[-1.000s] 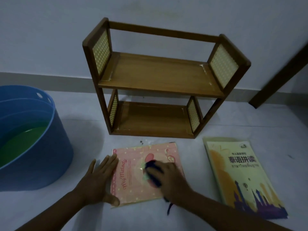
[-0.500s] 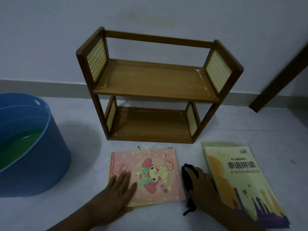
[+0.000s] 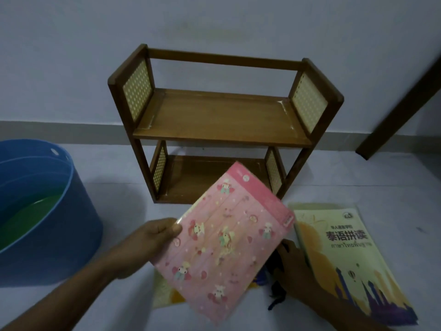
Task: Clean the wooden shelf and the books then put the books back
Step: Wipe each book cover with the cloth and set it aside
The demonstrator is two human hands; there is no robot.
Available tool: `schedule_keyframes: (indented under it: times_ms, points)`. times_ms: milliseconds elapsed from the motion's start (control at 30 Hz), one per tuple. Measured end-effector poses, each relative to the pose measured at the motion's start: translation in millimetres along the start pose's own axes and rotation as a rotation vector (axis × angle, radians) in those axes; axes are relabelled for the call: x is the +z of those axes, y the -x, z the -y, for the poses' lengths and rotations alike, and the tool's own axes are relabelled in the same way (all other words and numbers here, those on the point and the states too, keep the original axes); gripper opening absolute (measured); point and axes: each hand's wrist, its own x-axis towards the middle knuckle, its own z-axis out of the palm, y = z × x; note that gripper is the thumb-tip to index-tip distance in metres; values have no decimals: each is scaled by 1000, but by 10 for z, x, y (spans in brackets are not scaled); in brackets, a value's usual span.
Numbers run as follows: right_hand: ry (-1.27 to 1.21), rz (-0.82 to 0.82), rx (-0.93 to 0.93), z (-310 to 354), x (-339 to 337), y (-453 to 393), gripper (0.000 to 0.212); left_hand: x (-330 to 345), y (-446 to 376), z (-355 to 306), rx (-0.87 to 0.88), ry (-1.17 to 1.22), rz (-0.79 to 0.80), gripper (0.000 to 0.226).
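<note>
A two-tier wooden shelf (image 3: 222,120) stands against the wall, both boards bare. My left hand (image 3: 152,237) grips the left edge of a pink cartoon book (image 3: 224,237) and holds it lifted and tilted, its back cover facing me, in front of the shelf. My right hand (image 3: 293,268) rests on the floor over a dark cloth (image 3: 276,295), partly hidden behind the pink book. A yellow book (image 3: 346,256) with Chinese lettering lies flat at the right. Another yellow book (image 3: 164,292) shows under the lifted pink one.
A blue tub (image 3: 55,211) holding greenish water stands at the left on the pale floor. A dark wooden door frame (image 3: 401,99) leans across the right corner. A baseboard runs along the wall behind the shelf.
The pink book lay flat on the floor under my left palm; now my left hand has lifted and turned it over. My right hand with the cloth stayed on the floor to its right.
</note>
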Motion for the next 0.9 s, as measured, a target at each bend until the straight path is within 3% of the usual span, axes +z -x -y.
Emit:
schedule_keyframes:
  times_ms: [100, 200, 300, 400, 467, 533, 600, 733, 800, 900]
  points:
    - [-477, -92, 210, 34, -128, -108, 52, 121, -127, 429, -59, -169, -158, 75]
    - [-805, -214, 363, 87, -272, -230, 39, 99, -226, 800, 33, -482, -335, 90]
    - [-589, -311, 112, 312, -290, -249, 51, 31, -269, 1026, 199, -861, -329, 93]
    - [-215, -178, -70, 581, -75, -176, 66, 43, -268, 1149, 187, -1051, -44, 106]
    - [39, -177, -240, 817, 193, -6, 67, 68, -245, 1236, 170, -1156, 42, 117]
    - [185, -85, -489, 1077, 548, 298, 57, 82, -219, 1297, 152, -1152, 49, 120]
    - [213, -27, -577, 1294, 784, 535, 31, 84, -220, 1324, 144, -1146, 41, 123]
    - [283, 98, -845, 1340, 573, 339, 31, 62, -246, 1373, 185, -1140, 26, 121]
    - [315, 60, -765, 1157, 401, -52, 46, 33, -235, 1372, 194, -1112, 43, 116]
    - [187, -87, -276, 986, 170, -535, 52, 59, -236, 1381, 187, -1105, 30, 110]
